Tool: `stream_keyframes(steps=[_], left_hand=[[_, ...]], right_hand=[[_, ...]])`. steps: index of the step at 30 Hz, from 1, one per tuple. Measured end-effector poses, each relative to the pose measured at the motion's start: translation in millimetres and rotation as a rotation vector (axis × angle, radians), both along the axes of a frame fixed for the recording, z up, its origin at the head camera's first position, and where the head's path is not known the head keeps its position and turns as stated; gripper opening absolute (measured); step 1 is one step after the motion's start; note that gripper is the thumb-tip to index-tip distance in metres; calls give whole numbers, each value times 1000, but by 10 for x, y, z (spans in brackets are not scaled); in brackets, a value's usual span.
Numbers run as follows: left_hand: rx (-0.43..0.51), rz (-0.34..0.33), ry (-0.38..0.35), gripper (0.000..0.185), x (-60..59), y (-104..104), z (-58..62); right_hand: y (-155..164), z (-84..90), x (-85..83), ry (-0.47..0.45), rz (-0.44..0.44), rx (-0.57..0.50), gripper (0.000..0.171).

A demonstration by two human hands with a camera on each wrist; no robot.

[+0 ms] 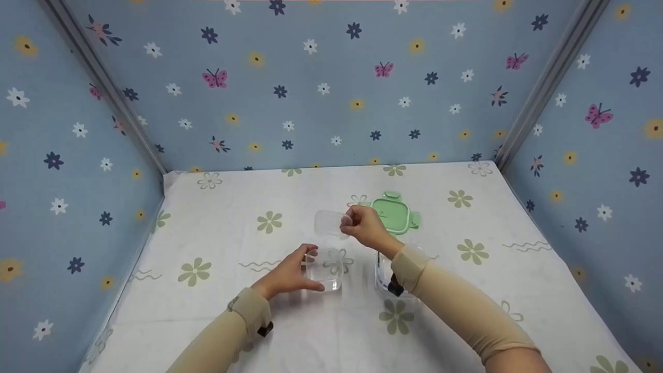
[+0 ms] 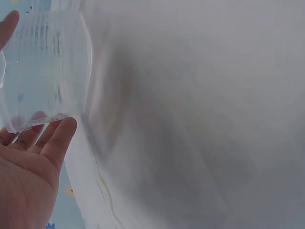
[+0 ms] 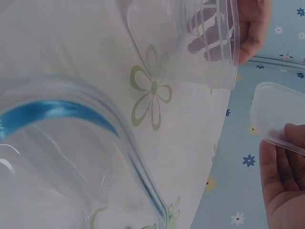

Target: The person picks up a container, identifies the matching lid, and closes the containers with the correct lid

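A small clear plastic container (image 1: 327, 268) stands on the cloth-covered table (image 1: 466, 311) near the middle. My left hand (image 1: 290, 274) grips its left side with thumb and fingers curled round it; the left wrist view shows its ribbed wall (image 2: 43, 71) against my fingers (image 2: 57, 138). Above and just behind the container my right hand (image 1: 365, 225) pinches a clear flat lid (image 1: 329, 224), seen in the right wrist view as the lid (image 3: 276, 107) held off the table. The same view shows the container (image 3: 190, 43) with the left fingers behind it.
A larger clear container (image 1: 386, 280) sits under my right forearm; its rim (image 3: 71, 119) fills the right wrist view. A green lid (image 1: 394, 212) lies behind my right hand. Flower-patterned blue walls (image 1: 311, 88) close the table on three sides.
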State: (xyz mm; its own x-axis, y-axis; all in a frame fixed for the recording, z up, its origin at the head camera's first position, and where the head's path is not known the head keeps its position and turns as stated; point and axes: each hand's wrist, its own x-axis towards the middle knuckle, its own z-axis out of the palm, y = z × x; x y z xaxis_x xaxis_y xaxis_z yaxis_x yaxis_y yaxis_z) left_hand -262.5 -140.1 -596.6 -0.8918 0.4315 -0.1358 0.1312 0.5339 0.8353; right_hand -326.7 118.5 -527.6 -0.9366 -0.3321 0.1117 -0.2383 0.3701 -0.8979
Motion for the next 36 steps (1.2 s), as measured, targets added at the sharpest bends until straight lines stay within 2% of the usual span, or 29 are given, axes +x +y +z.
stream_keyframes(steps=[8, 15, 19, 25, 27, 31, 36], left_hand=[[18, 7, -2, 101, -21, -5, -3], [127, 52, -3, 88, -94, -27, 100], [132, 74, 73, 77, -113, -38, 181], [134, 119, 270, 44, -125, -21, 255], [149, 134, 313, 38, -130, -15, 276], [176, 127, 355, 35, -130, -10, 319], [195, 92, 319, 40, -125, -20, 367]], right_hand=[[34, -12, 48, 71, 22, 19, 15], [43, -20, 95, 143, 35, 29, 14], [53, -27, 124, 171, 47, 30, 13], [54, -32, 181, 227, 95, 28, 11], [50, -33, 200, 252, 112, 33, 11], [36, -34, 234, 322, 137, 54, 14], [38, -46, 255, 440, 153, 73, 17]])
